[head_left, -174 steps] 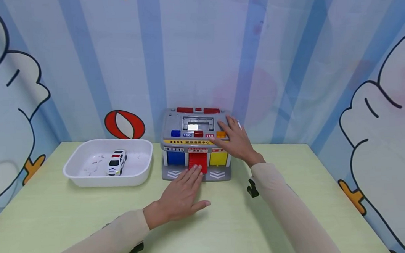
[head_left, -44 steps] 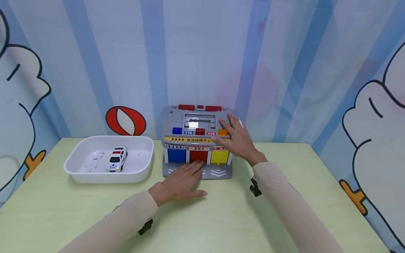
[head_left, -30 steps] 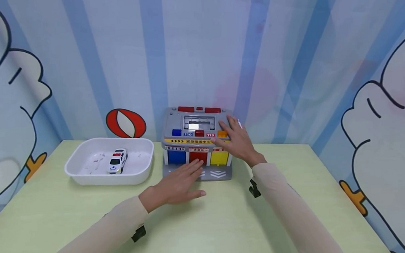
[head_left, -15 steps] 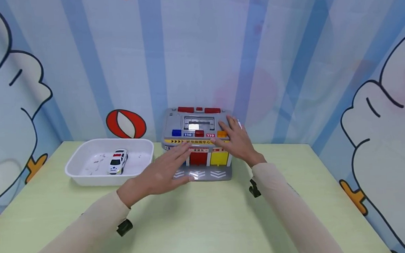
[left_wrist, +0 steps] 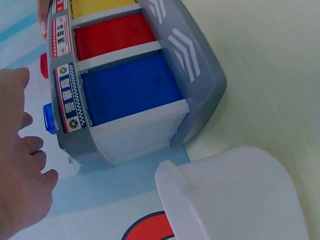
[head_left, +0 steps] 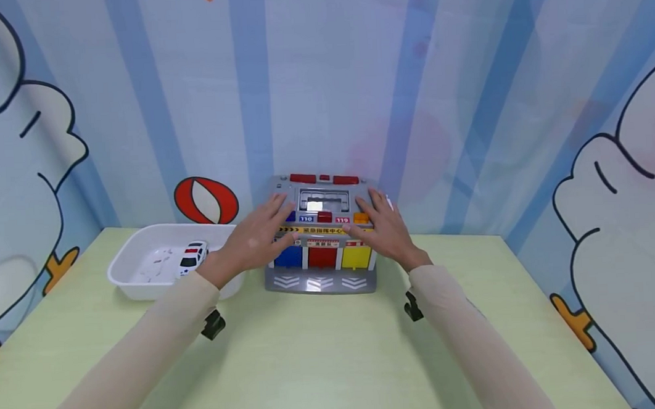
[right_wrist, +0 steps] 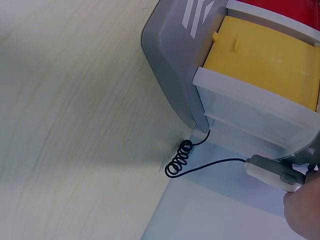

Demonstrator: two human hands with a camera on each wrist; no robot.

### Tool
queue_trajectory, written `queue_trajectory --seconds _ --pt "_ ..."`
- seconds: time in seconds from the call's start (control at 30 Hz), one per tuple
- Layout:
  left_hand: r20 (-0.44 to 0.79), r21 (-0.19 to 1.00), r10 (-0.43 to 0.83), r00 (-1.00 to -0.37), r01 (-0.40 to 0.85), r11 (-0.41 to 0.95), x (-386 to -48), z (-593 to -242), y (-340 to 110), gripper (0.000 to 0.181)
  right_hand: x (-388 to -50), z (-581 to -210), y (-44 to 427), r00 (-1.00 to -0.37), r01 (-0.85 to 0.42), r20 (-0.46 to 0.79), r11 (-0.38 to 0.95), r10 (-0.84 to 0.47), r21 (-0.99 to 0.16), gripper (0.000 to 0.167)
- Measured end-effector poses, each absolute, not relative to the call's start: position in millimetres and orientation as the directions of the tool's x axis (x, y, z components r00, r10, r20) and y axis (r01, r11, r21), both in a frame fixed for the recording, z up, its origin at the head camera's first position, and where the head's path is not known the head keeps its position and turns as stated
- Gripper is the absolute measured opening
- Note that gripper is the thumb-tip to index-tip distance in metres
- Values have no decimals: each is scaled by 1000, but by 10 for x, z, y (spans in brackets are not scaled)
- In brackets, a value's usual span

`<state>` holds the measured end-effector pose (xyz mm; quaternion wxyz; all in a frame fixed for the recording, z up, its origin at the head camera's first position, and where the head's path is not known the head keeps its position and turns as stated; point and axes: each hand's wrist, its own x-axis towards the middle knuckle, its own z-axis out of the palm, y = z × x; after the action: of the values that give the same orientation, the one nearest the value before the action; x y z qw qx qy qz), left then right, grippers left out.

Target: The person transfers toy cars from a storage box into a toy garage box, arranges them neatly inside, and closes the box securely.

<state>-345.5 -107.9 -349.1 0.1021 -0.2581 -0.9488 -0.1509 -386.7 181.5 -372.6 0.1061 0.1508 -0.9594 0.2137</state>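
A grey toy rescue garage (head_left: 320, 231) stands at the back of the table, with blue (left_wrist: 132, 90), red (head_left: 322, 257) and yellow (right_wrist: 260, 57) doors, all closed. My left hand (head_left: 254, 236) lies over the left end of its roof, fingers extended, partly covering the blue button (left_wrist: 49, 118). On the roof's right end rests my right hand (head_left: 385, 229), fingers spread, thumb near the orange button (head_left: 361, 218). The right wrist view shows a grey-and-white handset (right_wrist: 274, 172) on a coiled black cord at the garage's side, beside that hand.
Left of the garage is a white plastic tray (head_left: 137, 291) holding a toy police car (head_left: 193, 256), both partly behind my left arm. The pale green table (head_left: 335, 352) extends in front. A blue striped cloth (head_left: 322, 93) hangs directly behind.
The red door, formerly tilted out over the ramp, is now closed after my left hand pressed it. That hand then rose leftward onto the roof. My right hand stays put.
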Motion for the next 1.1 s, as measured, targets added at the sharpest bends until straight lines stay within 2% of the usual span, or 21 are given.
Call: queue_trajectory --seconds 0.3,0.8,1.1 --pt "241 256 441 -864 495 830 -3664 -3470 -1060 60 -3860 -3730 1803 -929 -338 279 863 -242 -375 82" --pt "248 317 399 -883 463 828 -3730 -3591 -1015 56 -3865 -3718 1803 -929 -338 278 863 -243 -376 81" --pt "267 303 391 -881 461 834 -3751 -3651 -1015 57 -3864 -3735 1798 -929 -339 279 861 -243 -379 81"
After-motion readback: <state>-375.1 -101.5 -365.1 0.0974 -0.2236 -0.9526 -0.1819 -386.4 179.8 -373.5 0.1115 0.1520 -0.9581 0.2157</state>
